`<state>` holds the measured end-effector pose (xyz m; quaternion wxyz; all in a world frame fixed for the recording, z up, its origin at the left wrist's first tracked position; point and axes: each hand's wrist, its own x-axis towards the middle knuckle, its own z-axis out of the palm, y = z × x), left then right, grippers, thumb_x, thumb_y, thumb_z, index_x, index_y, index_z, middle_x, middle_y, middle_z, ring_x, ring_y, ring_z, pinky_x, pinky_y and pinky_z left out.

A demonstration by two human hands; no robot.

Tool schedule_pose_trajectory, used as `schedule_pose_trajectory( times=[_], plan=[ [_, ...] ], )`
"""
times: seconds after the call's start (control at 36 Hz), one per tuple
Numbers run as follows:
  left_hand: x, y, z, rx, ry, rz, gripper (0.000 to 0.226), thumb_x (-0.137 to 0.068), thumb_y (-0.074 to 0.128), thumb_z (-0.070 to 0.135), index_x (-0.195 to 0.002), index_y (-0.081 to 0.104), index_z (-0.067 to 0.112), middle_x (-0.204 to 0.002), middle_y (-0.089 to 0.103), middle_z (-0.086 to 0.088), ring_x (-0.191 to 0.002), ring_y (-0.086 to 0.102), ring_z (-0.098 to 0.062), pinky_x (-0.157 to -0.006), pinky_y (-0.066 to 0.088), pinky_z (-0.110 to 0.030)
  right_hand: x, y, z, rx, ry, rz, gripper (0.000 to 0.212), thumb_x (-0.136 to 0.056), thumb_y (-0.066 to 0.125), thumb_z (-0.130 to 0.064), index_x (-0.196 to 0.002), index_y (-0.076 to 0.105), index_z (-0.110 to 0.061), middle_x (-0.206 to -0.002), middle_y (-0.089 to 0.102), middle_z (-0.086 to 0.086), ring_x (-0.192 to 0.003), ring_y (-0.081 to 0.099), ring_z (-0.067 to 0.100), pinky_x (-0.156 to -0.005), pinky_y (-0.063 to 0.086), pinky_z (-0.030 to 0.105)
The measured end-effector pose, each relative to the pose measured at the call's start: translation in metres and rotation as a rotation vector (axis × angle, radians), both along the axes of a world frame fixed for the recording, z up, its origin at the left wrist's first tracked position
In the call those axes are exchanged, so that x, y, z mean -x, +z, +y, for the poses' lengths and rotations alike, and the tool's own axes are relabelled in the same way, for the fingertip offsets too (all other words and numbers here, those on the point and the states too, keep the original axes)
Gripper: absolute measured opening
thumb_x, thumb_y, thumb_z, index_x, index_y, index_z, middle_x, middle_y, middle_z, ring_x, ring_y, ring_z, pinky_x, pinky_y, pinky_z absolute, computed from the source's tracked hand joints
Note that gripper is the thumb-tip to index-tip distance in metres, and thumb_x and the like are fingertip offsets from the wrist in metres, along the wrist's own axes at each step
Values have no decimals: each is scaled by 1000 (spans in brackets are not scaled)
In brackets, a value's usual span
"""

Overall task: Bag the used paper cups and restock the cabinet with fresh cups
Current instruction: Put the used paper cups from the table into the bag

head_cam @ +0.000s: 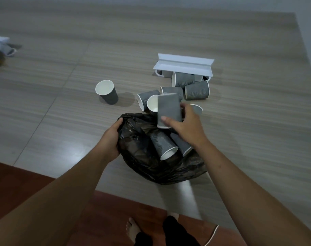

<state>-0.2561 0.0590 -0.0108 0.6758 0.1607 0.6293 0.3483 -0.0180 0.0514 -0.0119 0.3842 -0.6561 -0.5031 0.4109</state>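
Head view: right hand grips grey, white-rimmed cup.

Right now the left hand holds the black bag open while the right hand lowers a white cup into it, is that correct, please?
Not quite: the cup in the right hand is grey with a white rim, as the head view shows. The left hand does hold the black bag open.

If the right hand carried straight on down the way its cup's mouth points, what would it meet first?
Probably the two cups already lying in the black bag; the right hand holds its cup just above them. Depth is uncertain.
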Motion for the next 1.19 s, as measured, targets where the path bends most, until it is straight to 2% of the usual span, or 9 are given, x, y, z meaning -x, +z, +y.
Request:
schedule_pose_trajectory(
  times=[0.14,0.31,0.42,0.5,0.64,0.69,0.83,0.97,1.19],
  plan=[
    [7,8,0,-17,4,-4,35,-97,52,39,-109,71,12,-102,76,-11,-87,74,-23,-78,55,-36,32,-8,-22,284,220,26,56,-70,75,-58,-112,66,-22,-107,70,-5,-93,66,13,-85,54,36],
    [12,19,-5,-23,-48,-69,35,-98,51,37,-105,71,10,-105,75,-14,-90,74,-26,-82,54,-40,71,-25,-24,214,293,-545,75,-71,55,-76,-116,65,-16,-115,65,5,-112,56,27,-91,48,38],
    [19,21,-10,-20,-51,-115,39,-98,51,37,-116,68,7,-111,73,-16,-97,72,-28,-85,53,-40,81,-27,-25,222,330,-692,80,-85,35,-78,-120,65,-13,-127,53,10,-122,41,33,-100,40,43],
    [23,20,-12,-16,-22,-130,35,-99,50,35,-108,69,8,-102,76,-13,-88,74,-25,-80,55,-38,70,-25,-21,135,203,-598,66,-94,31,-67,-116,67,-15,-120,56,13,-117,47,33,-96,43,41],
    [27,18,-10,-17,-19,-118,30,-98,51,29,-109,69,7,-103,75,-13,-90,74,-25,-89,56,-40,6,-26,4,-52,-319,-562,36,-87,56,-27,-114,63,-4,-113,57,21,-108,52,40,-93,40,42],
    [24,18,-10,-23,-28,-112,28,-98,50,26,-105,70,7,-97,76,-11,-86,74,-23,-87,57,-38,-19,-30,18,130,-426,-517,46,-85,57,-30,-125,56,-6,-125,51,19,-116,47,39,-96,40,43],
    [18,16,-9,-59,-88,-57,25,-96,54,22,-107,71,7,-101,75,-12,-85,74,-22,-79,60,-33,-42,-46,40,577,-367,-382,90,-72,61,-70,-134,48,-7,-141,47,16,-131,43,36,-103,39,45],
    [13,12,-11,-134,-277,123,35,-89,67,24,-119,67,5,-111,73,-14,-101,71,-27,-81,59,-33,-37,-54,45,620,-378,-228,87,-61,68,-67,-126,59,-10,-132,60,13,-121,57,32,-97,47,38],
    [11,7,-9,-78,-192,184,28,-93,62,24,-111,70,4,-97,76,-13,-79,74,-22,-74,57,-31,-42,-47,17,476,-443,-163,71,-49,67,-58,-102,69,-11,-103,71,9,-95,68,30,-84,57,41]
  ],
)
